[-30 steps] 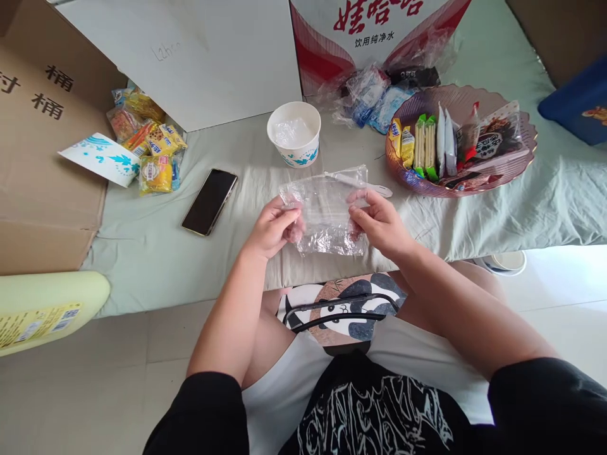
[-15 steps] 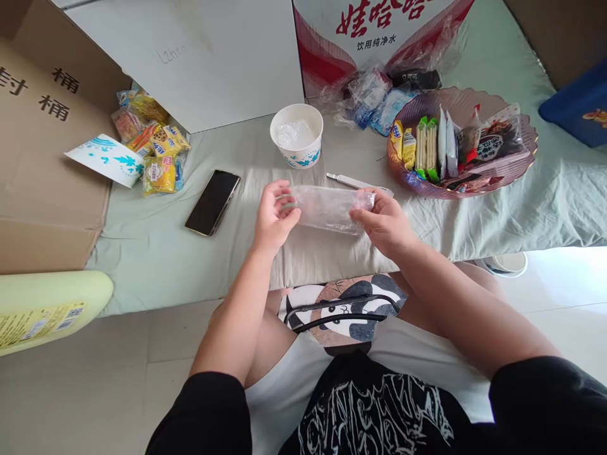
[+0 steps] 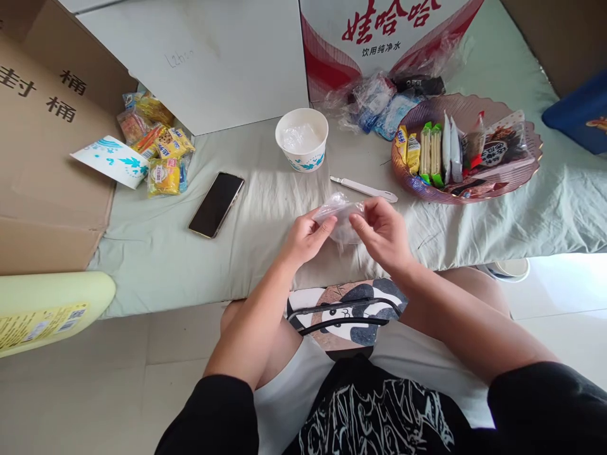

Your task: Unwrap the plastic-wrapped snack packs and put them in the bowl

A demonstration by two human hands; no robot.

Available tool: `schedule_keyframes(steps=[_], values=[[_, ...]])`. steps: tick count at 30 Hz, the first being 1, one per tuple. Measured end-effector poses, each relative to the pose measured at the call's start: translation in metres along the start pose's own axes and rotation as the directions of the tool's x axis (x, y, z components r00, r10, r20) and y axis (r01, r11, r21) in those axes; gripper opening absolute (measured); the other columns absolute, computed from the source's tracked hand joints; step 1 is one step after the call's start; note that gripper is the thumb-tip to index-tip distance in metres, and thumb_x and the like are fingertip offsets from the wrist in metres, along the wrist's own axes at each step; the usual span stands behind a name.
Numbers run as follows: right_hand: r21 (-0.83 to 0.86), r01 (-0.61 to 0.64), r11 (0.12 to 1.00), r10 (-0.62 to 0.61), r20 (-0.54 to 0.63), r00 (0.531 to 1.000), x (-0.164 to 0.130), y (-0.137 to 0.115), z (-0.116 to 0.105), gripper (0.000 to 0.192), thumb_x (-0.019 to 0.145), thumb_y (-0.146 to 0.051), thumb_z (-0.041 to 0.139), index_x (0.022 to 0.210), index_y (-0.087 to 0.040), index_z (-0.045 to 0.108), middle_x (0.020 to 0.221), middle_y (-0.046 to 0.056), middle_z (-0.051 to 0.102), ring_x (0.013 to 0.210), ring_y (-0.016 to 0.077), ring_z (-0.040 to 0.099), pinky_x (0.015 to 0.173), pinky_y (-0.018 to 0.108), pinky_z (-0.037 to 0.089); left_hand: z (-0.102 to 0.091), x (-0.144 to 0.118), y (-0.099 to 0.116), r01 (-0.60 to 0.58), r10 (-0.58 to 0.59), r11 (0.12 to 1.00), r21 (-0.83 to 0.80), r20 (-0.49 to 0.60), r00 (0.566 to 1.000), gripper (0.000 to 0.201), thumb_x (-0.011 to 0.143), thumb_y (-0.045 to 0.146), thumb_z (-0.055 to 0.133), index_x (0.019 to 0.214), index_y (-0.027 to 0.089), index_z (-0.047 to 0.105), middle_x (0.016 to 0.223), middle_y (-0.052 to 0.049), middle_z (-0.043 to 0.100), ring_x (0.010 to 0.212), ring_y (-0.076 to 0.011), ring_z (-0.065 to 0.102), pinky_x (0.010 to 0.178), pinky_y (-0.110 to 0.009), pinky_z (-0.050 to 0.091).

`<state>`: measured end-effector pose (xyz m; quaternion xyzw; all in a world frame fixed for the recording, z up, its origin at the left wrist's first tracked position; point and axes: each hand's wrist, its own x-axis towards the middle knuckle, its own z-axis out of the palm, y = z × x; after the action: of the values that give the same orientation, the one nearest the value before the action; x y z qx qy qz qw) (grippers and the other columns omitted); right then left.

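Between my hands is a clear plastic bag [image 3: 344, 229], bunched up above the near part of the cloth-covered surface. My left hand [image 3: 308, 237] pinches its left side, thumb on top. The right side is gripped by my right hand [image 3: 383, 232], fingers curled and thumb pressed on the film. Just beyond the hands lies a white-handled scalpel-like knife [image 3: 363, 188]. Behind it stands a white paper bowl [image 3: 302, 158] with a blue leaf print, holding crumpled clear plastic.
A phone [image 3: 217, 205] lies to the left. Past it are packaged snacks [image 3: 164, 177] and a printed paper piece [image 3: 111, 161]. At right, a pink scalloped dish [image 3: 516, 170] holds several wrapped snacks. Plastic packaging [image 3: 377, 98] lies by the red-and-white carton [image 3: 332, 57].
My hands have come closer together, the left moving right. The plastic bag, stretched out flat before, is now gathered and crumpled between them.
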<state>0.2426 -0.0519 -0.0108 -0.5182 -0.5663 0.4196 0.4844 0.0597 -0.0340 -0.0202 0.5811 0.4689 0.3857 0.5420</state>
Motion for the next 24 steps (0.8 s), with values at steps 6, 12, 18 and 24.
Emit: schedule_keyframes(steps=[6,12,18,24], values=[[0.203,-0.18,0.963,0.151,0.147,0.977,0.013,0.006,-0.003,0.046,0.075,-0.048,0.083,0.106,-0.025,0.058,0.09,0.002,0.064,0.079,0.0176,0.06,0.068,0.031,0.051,-0.004,0.004,-0.002,0.164,-0.147,0.974,-0.154,0.113,0.983,0.046,0.086,0.065,0.065,0.085,0.02,0.073,0.086,-0.006,0.077,0.092,-0.0273,0.073,0.081,-0.037,0.057],[0.309,-0.202,0.929,0.188,0.073,0.979,0.023,0.001,-0.004,0.041,0.076,-0.046,0.077,0.102,-0.024,0.055,0.073,-0.005,0.055,0.065,0.0128,0.052,0.061,0.027,0.044,0.003,0.01,-0.002,0.111,-0.128,0.982,-0.15,-0.108,0.986,0.045,0.061,0.046,0.091,0.088,0.02,0.066,0.081,-0.002,0.072,0.076,-0.0172,0.065,0.072,-0.028,0.051],[0.286,-0.181,0.941,0.16,0.096,0.982,0.035,-0.002,-0.006,0.025,0.083,-0.044,0.062,0.094,-0.023,0.054,0.07,-0.005,0.053,0.065,0.0126,0.05,0.064,0.029,0.042,-0.041,0.027,0.033,-0.064,0.239,0.953,0.297,-0.602,0.762,0.03,0.078,0.035,0.073,0.073,0.023,0.046,0.067,0.006,0.044,0.065,-0.0113,0.045,0.063,-0.023,0.038],[0.232,-0.177,0.957,0.134,0.189,0.973,0.044,-0.006,-0.001,0.021,0.085,-0.041,0.055,0.094,-0.023,0.055,0.072,-0.004,0.056,0.066,0.0139,0.051,0.066,0.03,0.04,-0.059,0.128,0.098,0.043,0.325,0.586,0.809,-0.283,0.903,0.027,0.069,0.017,0.072,0.066,0.023,0.046,0.071,-0.002,0.052,0.088,-0.0236,0.058,0.084,-0.032,0.047]])
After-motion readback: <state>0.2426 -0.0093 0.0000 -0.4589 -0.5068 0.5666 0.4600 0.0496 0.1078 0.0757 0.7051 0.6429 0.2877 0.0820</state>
